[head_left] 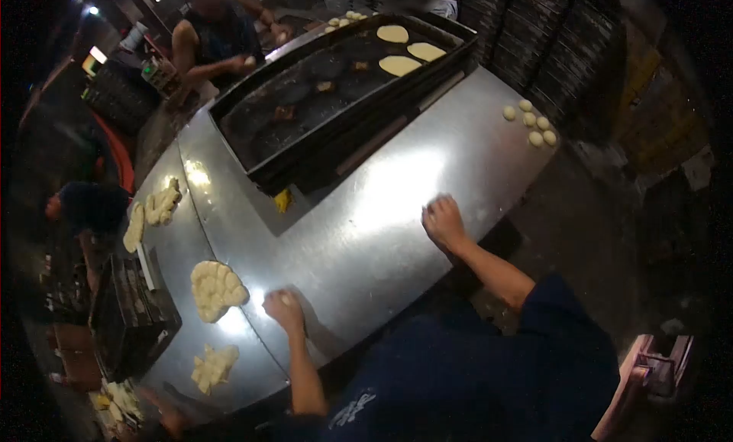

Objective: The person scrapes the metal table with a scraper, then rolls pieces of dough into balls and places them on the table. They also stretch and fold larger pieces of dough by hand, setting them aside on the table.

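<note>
Three dough rounds [399, 65] lie in the black pan [336, 102]; left hand [285, 312] and right hand [444, 222] are nearside of it, fingers curled, can't tell if grasping.

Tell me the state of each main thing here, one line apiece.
Left hand, curled, contents unclear
Right hand, curled, contents unclear
Griddle, uncovered, partly loaded
Dough rounds, flat, pale
Dough balls, rounded, grouped
Large dough, lumpy, one mass
Small dough, ragged
Dough strips, elongated
Table, shiny
</note>
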